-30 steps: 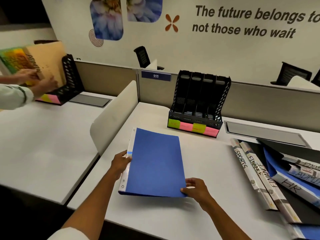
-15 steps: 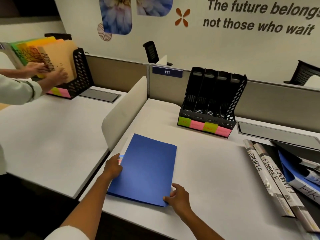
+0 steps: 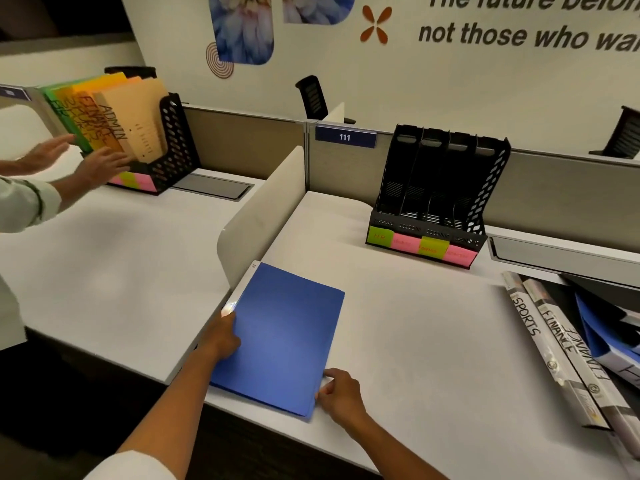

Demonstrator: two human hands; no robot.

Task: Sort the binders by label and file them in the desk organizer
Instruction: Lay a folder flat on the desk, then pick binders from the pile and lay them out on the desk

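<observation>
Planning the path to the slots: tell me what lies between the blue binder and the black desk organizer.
Nothing: in the head view, only bare white desk surface lies between the blue binder and the black desk organizer.

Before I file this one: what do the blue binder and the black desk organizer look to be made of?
Blue binder: likely thin plastic sheet, matte with a soft sheen; the cover lies flat with a crisp edge and a white spine strip.

Black desk organizer: probably rigid moulded plastic, semi-matte; its side walls carry regular punched-looking oval holes and the dividers are thin and uniform. Painted metal mesh cannot be ruled out.
</observation>
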